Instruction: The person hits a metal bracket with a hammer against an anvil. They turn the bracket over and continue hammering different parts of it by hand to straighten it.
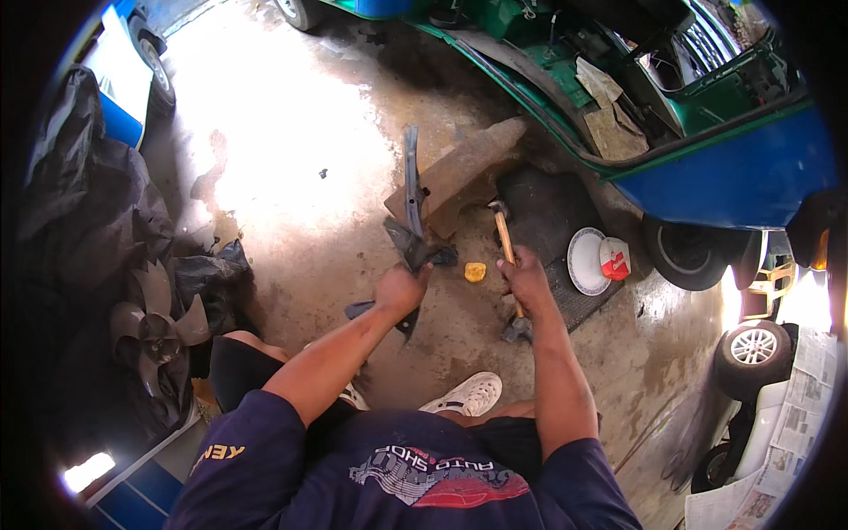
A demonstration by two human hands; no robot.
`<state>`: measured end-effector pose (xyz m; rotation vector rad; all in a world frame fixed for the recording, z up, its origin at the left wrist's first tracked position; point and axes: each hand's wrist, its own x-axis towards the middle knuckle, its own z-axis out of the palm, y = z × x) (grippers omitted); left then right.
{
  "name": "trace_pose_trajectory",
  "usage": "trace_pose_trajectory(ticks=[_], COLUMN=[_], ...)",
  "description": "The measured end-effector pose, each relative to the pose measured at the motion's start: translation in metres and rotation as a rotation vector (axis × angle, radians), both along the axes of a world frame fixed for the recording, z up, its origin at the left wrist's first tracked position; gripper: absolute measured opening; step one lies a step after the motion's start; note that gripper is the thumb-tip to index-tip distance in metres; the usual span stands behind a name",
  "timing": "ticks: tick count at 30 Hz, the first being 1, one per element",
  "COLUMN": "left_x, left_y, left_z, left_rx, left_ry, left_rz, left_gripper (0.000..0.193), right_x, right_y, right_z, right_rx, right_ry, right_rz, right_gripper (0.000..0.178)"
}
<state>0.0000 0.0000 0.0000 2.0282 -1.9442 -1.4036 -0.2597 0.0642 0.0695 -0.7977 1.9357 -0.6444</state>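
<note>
My left hand [402, 290] is closed around a dark, bent metal bracket [412, 190], a long narrow piece with wider flanges near my fingers. The bracket stretches away from me over the floor and crosses the end of a flat brown slab [468, 168]. In my right hand [527, 278] is a hammer [504, 237], gripped by its light wooden handle. Dark metal shows at both ends of the handle; I cannot tell whether both pieces belong to it. Between my hands a small yellow lump [475, 271] rests on the concrete.
Right of my hands, a black mat [543, 212] holds a white plate [583, 265] and a red-and-white packet [616, 260]. A blue-green vehicle body [724, 181] fills the far right. Fan blades [157, 334] and dark sheeting [79, 230] are at left; a wheel [753, 347] stands at right.
</note>
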Motion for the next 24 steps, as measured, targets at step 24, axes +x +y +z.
trace_pose_trajectory(ticks=[24], left_x=[0.057], left_y=[-0.019], left_z=[-0.012], left_rx=[0.383], left_ry=[0.657], left_rz=[0.768], left_gripper=[0.078], right_x=[0.048], right_y=[-0.003], right_z=[-0.017], right_rx=[-0.176], right_ry=[-0.082], right_rz=[-0.088], right_gripper=[0.049])
